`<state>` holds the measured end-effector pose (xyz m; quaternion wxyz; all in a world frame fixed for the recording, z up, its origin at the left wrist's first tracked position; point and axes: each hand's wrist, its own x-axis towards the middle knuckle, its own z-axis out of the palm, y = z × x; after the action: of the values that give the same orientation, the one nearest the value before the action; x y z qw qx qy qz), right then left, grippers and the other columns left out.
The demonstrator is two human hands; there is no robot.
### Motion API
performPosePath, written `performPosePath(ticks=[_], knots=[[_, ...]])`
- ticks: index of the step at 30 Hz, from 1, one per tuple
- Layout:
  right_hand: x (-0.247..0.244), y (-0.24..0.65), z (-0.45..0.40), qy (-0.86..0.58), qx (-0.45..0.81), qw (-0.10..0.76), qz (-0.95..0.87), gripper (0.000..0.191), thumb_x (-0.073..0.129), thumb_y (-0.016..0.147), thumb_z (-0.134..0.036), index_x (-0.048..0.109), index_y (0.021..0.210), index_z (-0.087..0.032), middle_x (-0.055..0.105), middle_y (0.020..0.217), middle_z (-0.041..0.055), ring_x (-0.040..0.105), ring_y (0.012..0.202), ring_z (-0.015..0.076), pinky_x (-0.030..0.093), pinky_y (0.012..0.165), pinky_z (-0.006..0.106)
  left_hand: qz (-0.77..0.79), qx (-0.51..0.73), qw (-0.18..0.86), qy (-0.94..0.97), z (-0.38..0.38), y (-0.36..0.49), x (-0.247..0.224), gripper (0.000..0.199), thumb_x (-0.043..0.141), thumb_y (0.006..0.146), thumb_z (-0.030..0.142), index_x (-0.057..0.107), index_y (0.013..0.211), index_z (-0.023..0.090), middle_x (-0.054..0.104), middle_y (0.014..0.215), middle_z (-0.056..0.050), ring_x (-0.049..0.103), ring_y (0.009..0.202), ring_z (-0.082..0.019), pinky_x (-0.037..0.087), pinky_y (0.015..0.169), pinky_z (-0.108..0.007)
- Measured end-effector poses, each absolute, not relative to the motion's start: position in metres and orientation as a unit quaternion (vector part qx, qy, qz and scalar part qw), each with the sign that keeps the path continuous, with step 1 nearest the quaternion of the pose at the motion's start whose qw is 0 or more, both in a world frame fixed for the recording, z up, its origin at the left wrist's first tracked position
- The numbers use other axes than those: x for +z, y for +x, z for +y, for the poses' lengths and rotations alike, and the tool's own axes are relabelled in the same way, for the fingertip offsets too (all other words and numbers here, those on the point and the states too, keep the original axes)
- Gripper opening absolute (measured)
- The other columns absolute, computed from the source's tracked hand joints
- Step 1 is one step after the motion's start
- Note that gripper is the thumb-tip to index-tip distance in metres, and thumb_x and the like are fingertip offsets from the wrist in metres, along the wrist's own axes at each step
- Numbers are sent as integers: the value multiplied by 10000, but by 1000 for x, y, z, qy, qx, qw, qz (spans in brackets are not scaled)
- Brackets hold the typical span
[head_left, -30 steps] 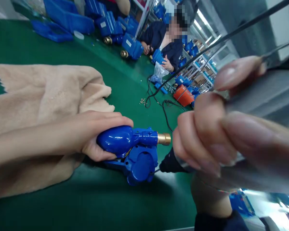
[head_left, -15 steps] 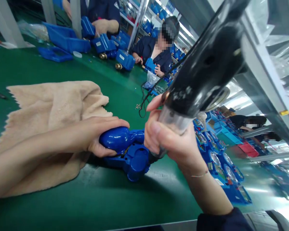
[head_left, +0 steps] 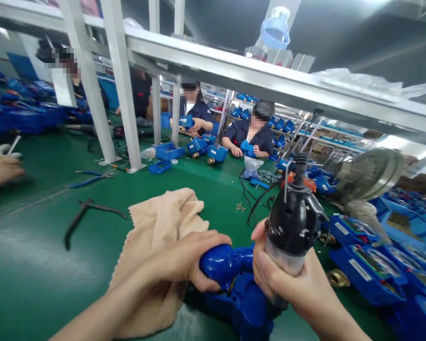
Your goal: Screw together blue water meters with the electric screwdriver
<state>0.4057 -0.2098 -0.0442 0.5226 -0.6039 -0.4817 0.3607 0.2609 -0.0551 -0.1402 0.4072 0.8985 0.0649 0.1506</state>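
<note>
On the near part of the green counter, just right of a tan cloth: one blue casting, long axis roughly left to right. Its glossy domed end points left; the neck runs right and passes behind the right hand. A round housing sits on the near side. Left hand closed over the domed end, thumb on the near side, fingers across the top. Right hand wrapped around one power driver, axis close to upright, corded end up and leaning slightly right; bit hidden, contact with casting cannot be told. Counts: cloth, 1; pliers, 2, one blue-handled pair and one dark pair, both left of the cloth; blue tray, 1, at the far side; co-workers directly across, 2, each holding one blue unit. Small screws lie in one loose cluster, too small to count.
</note>
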Motion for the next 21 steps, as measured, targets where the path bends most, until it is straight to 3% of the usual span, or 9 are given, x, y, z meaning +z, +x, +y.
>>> performPosePath(ticks=[15, 21], knots=[[-45, 413, -207, -494, 477, 536, -491, 282, 671, 851, -372, 448, 864, -201, 458, 523, -78, 382, 383, 57, 351, 402, 191, 69, 153, 395, 903, -57, 263, -143, 726, 834, 532, 346, 568, 1204, 277, 657, 1092, -14, 613, 967, -243, 478, 892, -352], [-34, 411, -205, -488, 473, 537, -500, 287, 749, 747, -255, 481, 830, -191, 489, 520, -77, 410, 373, 60, 379, 399, 196, 60, 143, 389, 908, -56, 260, -140, 673, 775, 606, 303, 538, 1235, 277, 664, 1143, -14, 607, 1025, -239, 473, 915, -348]])
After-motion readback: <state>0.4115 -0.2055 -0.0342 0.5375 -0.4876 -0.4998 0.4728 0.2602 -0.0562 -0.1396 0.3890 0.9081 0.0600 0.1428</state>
